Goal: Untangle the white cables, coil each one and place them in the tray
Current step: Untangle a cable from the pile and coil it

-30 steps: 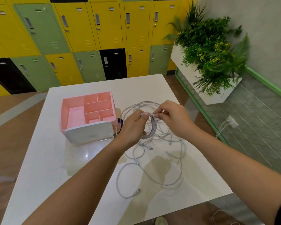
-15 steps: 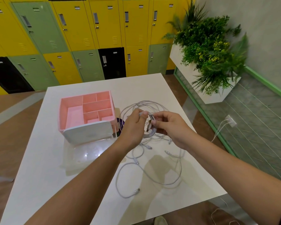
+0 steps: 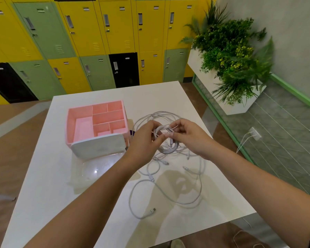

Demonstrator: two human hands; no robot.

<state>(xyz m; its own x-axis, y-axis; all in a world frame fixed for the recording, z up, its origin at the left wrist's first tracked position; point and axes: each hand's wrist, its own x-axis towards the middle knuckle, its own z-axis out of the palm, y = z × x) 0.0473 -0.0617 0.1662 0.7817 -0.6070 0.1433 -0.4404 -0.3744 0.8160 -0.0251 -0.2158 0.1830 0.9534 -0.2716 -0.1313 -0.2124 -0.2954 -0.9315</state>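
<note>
A small coil of white cable hangs between both hands above the white table. My left hand grips the coil's left side with curled fingers. My right hand pinches a strand at the coil's top right. Below and behind the hands, more white cables lie tangled in loose loops on the table, several plug ends showing. The pink tray with several compartments and a white front stands to the left of the hands; nothing shows in its compartments.
A clear plastic dome lies in front of the tray. A white planter with green plants stands at the right, above a green-edged wall with a socket. Lockers line the back. The table's near edge runs just below the loose loops.
My right hand has dropped slightly and drawn closer to the left, working a strand around the coil. The coil looks tighter. The loose cables on the table lie as before.
</note>
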